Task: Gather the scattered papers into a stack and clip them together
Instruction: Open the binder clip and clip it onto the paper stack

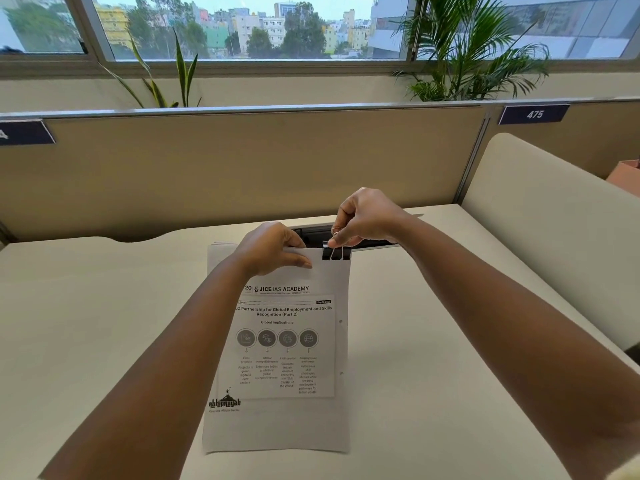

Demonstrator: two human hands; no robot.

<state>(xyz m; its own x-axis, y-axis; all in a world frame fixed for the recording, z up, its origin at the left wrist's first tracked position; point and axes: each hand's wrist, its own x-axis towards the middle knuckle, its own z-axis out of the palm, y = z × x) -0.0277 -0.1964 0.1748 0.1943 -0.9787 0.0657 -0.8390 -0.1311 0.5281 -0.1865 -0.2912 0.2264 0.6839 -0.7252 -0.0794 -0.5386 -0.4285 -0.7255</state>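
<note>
Two hands work at the far edge of a pale desk (104,341) where the stack of papers (277,410) lies squared, printed side up, its top edge near the cable slot (311,233). To finish this step well, I judge the sheets should stay flush at that top edge while the clip seats fully, so no page slips out behind. The left hand (273,249) lies curled over the top of the stack, thumb on the front sheet, pinning it. The right hand (360,220) is closed to a pinch, fingertips squeezing the wire handles of the black binder clip (336,253), which sits on the stack's top right corner.
</note>
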